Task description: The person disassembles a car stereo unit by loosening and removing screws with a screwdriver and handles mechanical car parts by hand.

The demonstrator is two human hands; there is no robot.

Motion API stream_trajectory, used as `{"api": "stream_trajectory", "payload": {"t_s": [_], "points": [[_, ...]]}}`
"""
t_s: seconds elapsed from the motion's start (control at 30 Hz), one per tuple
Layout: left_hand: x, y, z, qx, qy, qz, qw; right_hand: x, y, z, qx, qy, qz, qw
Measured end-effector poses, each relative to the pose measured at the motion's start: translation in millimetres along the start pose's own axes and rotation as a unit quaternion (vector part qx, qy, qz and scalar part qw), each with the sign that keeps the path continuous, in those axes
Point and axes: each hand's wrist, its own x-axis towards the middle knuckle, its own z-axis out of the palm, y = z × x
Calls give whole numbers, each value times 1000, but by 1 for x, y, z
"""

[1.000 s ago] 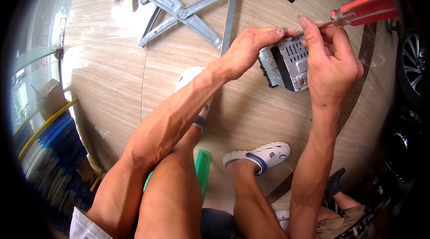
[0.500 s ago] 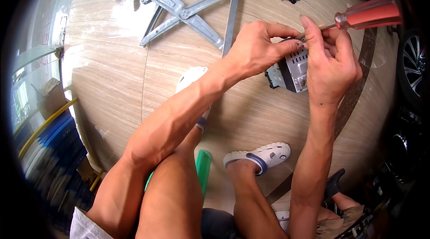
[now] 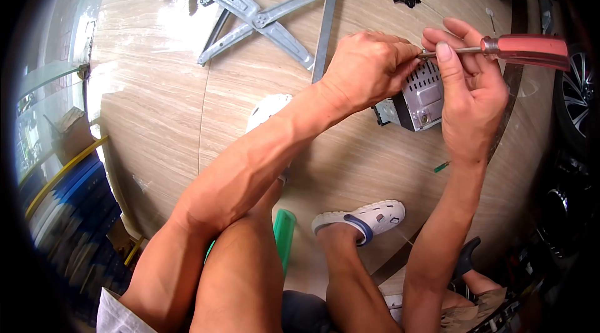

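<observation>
While our right hand (image 3: 474, 99) holds the screwdriver (image 3: 531, 50) by its shaft, thumb pressed along it and the other fingers loosely curled, our left hand (image 3: 365, 70) bunches its fingers narrowly by the tip; we cannot tell what they pinch. The metal box (image 3: 427, 99) is between and just below our hands, above the floor (image 3: 362, 167). We seem to be guiding the tip at its upper edge, which calls for steady fingers and a straight shaft.
</observation>
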Motion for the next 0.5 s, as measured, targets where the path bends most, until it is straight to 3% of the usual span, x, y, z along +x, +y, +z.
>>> {"api": "stream_trajectory", "payload": {"t_s": [0.13, 0.37, 0.5], "points": [[-1, -3, 3, -34, 8, -12, 999, 2, 2, -14, -46, -57, 5, 997], [-6, 0, 1, -124, -30, -147, 981, 3, 3, -8, -118, -22, -13, 993], [-8, 4, 0, -146, -19, -175, 973, 6, 10, -5, -109, 16, -62, 992]]}}
